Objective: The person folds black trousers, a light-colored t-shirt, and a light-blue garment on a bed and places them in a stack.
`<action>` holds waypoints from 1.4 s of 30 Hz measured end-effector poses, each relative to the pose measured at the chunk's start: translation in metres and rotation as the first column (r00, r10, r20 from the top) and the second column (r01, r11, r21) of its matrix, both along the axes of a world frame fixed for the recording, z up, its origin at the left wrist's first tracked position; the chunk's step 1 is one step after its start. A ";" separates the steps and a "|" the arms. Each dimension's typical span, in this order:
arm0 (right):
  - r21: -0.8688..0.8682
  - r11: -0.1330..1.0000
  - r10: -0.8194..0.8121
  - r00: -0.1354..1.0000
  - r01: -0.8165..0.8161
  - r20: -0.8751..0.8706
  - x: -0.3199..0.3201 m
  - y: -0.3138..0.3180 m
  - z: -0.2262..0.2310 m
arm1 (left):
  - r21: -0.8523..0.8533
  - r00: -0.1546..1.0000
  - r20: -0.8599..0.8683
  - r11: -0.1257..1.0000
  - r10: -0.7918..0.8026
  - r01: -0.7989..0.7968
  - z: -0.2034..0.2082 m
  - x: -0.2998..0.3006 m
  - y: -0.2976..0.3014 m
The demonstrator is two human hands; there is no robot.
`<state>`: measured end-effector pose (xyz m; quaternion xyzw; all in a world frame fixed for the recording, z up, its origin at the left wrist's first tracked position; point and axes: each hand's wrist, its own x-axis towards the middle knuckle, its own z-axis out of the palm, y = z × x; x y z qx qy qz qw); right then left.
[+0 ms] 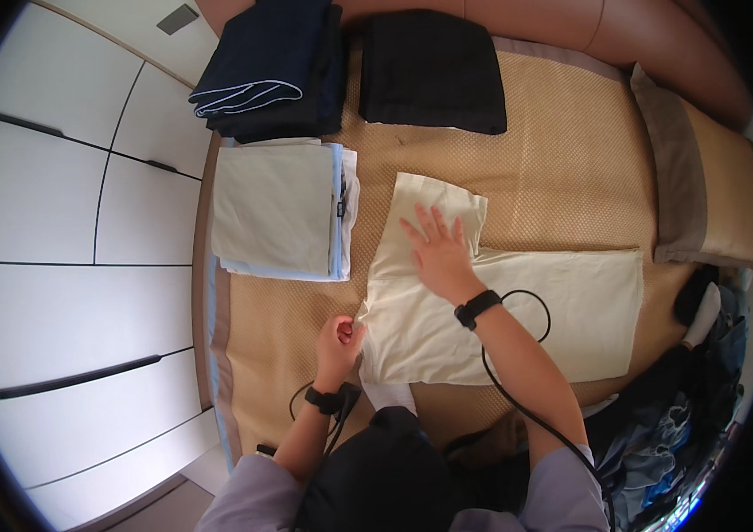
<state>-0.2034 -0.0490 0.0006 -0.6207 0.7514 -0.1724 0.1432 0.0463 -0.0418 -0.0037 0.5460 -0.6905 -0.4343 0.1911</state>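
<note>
A cream short-sleeved shirt (pixel 562 293) lies spread before me, its body reaching right and one sleeve stretched toward the far side. My right hand (pixel 441 255) rests on the fabric at the base of that sleeve, palm down with fingers spread. At the shirt's left edge, my left hand (pixel 339 348) has its fingers curled, the fingertips at a wrinkled bit of cloth. Black bands circle both wrists, and a black cable (pixel 505 386) runs along the right forearm and loops over the shirt.
Folded pale clothes (pixel 274 208) are stacked to the left. Beyond them sit a dark navy pile (pixel 261 62) and a folded black garment (pixel 429 71). A pillow (pixel 713 168) lies far right, with jumbled dark clothes (pixel 660 434) nearer. White cabinets (pixel 66 319) stand along the left of the woven mat (pixel 571 160).
</note>
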 end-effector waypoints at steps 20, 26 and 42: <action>0.192 0.981 -0.008 0.999 -0.002 0.054 0.013 0.004 -0.012 | 0.067 0.980 -0.120 0.986 0.158 -0.151 0.016 -0.009 0.024; 0.084 0.996 -0.040 0.999 0.038 0.023 0.013 0.006 -0.017 | -0.182 1.000 -0.016 0.983 -0.001 -0.002 0.012 -0.007 0.024; 0.050 0.998 -0.040 0.998 0.043 -0.054 -0.032 -0.006 -0.012 | 0.043 0.972 -0.060 0.973 0.228 -0.226 -0.022 -0.004 0.007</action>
